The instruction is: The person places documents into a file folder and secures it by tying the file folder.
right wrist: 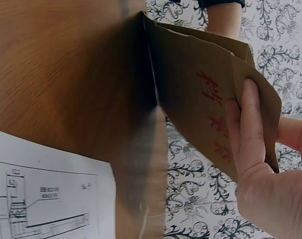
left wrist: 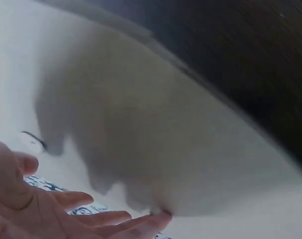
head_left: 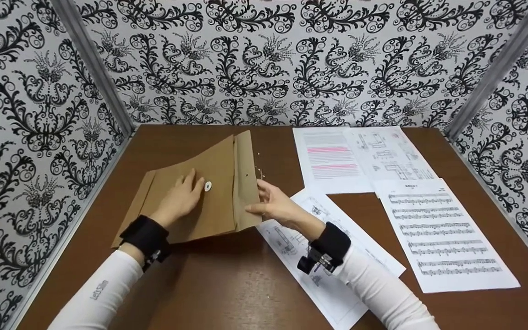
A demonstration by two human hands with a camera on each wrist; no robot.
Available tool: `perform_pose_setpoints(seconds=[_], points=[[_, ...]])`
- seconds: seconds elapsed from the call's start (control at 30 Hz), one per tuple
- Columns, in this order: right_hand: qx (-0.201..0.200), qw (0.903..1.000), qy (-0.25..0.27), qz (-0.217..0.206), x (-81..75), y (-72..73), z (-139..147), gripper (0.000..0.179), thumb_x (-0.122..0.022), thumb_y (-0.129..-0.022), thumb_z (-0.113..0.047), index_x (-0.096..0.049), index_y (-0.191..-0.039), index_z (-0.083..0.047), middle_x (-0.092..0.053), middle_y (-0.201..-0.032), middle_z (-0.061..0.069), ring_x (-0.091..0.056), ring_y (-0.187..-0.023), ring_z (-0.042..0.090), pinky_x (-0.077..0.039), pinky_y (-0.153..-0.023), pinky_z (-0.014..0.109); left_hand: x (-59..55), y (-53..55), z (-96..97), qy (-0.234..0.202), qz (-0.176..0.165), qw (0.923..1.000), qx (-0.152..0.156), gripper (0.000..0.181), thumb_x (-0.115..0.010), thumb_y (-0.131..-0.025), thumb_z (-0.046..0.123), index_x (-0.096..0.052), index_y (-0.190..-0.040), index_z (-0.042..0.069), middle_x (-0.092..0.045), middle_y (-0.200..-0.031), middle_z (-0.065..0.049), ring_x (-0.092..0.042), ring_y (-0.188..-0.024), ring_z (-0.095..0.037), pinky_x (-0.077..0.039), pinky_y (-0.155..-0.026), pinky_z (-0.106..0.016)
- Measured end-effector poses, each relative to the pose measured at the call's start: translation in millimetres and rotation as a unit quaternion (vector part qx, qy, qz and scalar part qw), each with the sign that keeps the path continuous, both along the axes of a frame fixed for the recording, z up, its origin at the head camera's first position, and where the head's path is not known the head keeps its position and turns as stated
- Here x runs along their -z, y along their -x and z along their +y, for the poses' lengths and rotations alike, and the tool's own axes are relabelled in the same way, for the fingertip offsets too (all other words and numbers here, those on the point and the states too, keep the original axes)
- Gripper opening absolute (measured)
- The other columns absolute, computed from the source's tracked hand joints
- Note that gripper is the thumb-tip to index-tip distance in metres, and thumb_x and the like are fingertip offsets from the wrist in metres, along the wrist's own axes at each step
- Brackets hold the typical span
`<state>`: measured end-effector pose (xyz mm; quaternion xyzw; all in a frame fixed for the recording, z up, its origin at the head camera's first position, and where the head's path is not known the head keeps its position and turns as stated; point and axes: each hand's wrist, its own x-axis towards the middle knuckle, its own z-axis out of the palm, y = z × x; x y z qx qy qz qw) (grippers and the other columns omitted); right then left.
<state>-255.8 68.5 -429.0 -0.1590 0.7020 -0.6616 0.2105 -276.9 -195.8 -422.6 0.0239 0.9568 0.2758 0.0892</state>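
Observation:
A brown paper file envelope point(head_left: 218, 206) is tilted up from the table, its right end raised. My left hand point(head_left: 179, 199) lies against its upper face with fingers extended, next to a white round button point(head_left: 207, 186). In the left wrist view, a fingertip of the left hand point(left wrist: 56, 214) touches the paper. My right hand point(head_left: 280, 208) pinches the envelope's flap point(head_left: 247, 178) at the right end, thumb on top and fingers beneath. Red printed characters point(right wrist: 210, 89) show on the underside in the right wrist view. A thin pale string point(right wrist: 145, 214) hangs near the flap.
A drawing sheet point(head_left: 332, 293) lies under the right forearm. Further back are a page with pink highlighting point(head_left: 330, 178) and another drawing sheet point(head_left: 387, 151); sheet music point(head_left: 447, 233) lies at the right. Patterned walls point(head_left: 268, 64) enclose the brown table point(head_left: 227, 288).

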Motion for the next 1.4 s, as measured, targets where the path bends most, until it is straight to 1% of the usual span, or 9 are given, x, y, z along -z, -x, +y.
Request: perform_pose_setpoints(seconds=[0.07,0.17,0.33,0.57,0.9,1.1,1.2,1.3,1.4], points=[[-0.002,1.0,-0.003,0.004,-1.7,-1.1,-0.6,0.083,-0.065,-0.09,0.003,-0.023,-0.161,0.0,-0.037,-0.16,0.032,-0.056,-0.135,0.041,-0.06,-0.088,0.031,-2.5,-2.3,3.8,-0.006,0.007,0.9999,0.007,0.075,-0.021,-0.109,0.054,-0.008,-0.165,0.006,-0.011,-0.167,-0.035,-0.019,-0.153,-0.056,-0.019,-0.125,-0.066],[-0.008,0.9999,-0.004,0.009,-3.0,-2.8,-1.2,0.082,-0.065,-0.09,0.003,-0.023,-0.161,0.0,-0.037,-0.16,0.031,-0.051,-0.14,0.046,-0.059,-0.098,0.04,-8.1,-6.5,14.0,-0.014,0.016,0.9997,0.014,0.086,-0.023,-0.104,0.067,-0.009,-0.165,0.009,-0.013,-0.168,-0.033,-0.023,-0.153,-0.053,-0.023,-0.125,-0.064],[-0.025,0.9994,0.011,0.019,-2.3,-3.6,-2.3,0.077,-0.063,-0.091,0.005,-0.026,-0.159,0.001,-0.047,-0.153,0.031,-0.063,-0.128,0.037,-0.06,-0.097,0.039,-21.3,-10.6,33.3,-0.006,0.029,0.9993,0.021,0.101,-0.026,-0.095,0.082,-0.009,-0.166,0.013,-0.015,-0.169,-0.03,-0.03,-0.151,-0.053,-0.029,-0.121,-0.066],[-0.034,0.999,0.018,0.024,-4.3,-3.6,-2.3,0.076,-0.063,-0.091,0.006,-0.028,-0.159,0.0,-0.049,-0.151,0.031,-0.069,-0.118,0.032,-0.061,-0.093,0.039,-32.1,-12.1,47.4,0.029,0.042,0.9983,0.03,0.114,-0.04,-0.086,0.089,-0.009,-0.166,0.013,-0.017,-0.169,-0.028,-0.038,-0.147,-0.053,-0.039,-0.114,-0.067],[-0.042,0.9986,0.029,0.012,-0.9,-0.6,-1.2,0.076,-0.062,-0.091,0.007,-0.028,-0.158,0.0,-0.048,-0.152,0.031,-0.07,-0.116,0.029,-0.062,-0.09,0.035,-39.5,-11.2,46.6,0.065,0.069,0.9942,0.051,0.089,-0.054,-0.097,0.057,-0.019,-0.165,0.011,-0.032,-0.164,-0.028,-0.049,-0.138,-0.054,-0.044,-0.109,-0.067],[-0.026,0.9992,0.03,-0.009,-1.3,0.7,-1.9,0.079,-0.064,-0.088,0.008,-0.031,-0.158,-0.004,-0.051,-0.151,0.029,-0.073,-0.096,0.014,-0.061,-0.074,0.023,-53.2,-11.9,47.5,0.08,0.093,0.9902,0.068,0.078,-0.059,-0.095,0.035,-0.031,-0.16,0.004,-0.049,-0.154,-0.027,-0.06,-0.126,-0.051,-0.053,-0.098,-0.064],[-0.015,0.9992,0.031,-0.02,-2.2,1.2,-2.4,0.08,-0.065,-0.086,0.008,-0.033,-0.158,-0.004,-0.053,-0.149,0.028,-0.073,-0.092,0.015,-0.061,-0.07,0.025,-60.7,-12.9,47.8,0.096,0.112,0.9865,0.073,0.07,-0.061,-0.093,0.028,-0.041,-0.155,0.002,-0.059,-0.145,-0.026,-0.068,-0.114,-0.048,-0.057,-0.089,-0.062],[-0.006,0.9993,0.025,-0.026,-3.9,2.4,-3.9,0.079,-0.066,-0.085,0.005,-0.035,-0.157,-0.004,-0.054,-0.149,0.027,-0.075,-0.097,0.018,-0.063,-0.074,0.029,-68.5,-14.5,49.2,0.117,0.133,0.9817,0.07,0.062,-0.062,-0.09,0.023,-0.052,-0.147,0.0,-0.066,-0.135,-0.026,-0.071,-0.103,-0.047,-0.058,-0.083,-0.061],[0.002,0.9995,0.012,-0.028,-7.5,4.1,-6.4,0.076,-0.067,-0.084,0.003,-0.039,-0.155,-0.002,-0.055,-0.149,0.027,-0.075,-0.096,0.018,-0.064,-0.075,0.029,-73.8,-15.3,51.7,0.133,0.157,0.9765,0.066,0.042,-0.063,-0.089,0.017,-0.066,-0.126,-0.002,-0.073,-0.118,-0.027,-0.072,-0.094,-0.046,-0.059,-0.076,-0.06]])
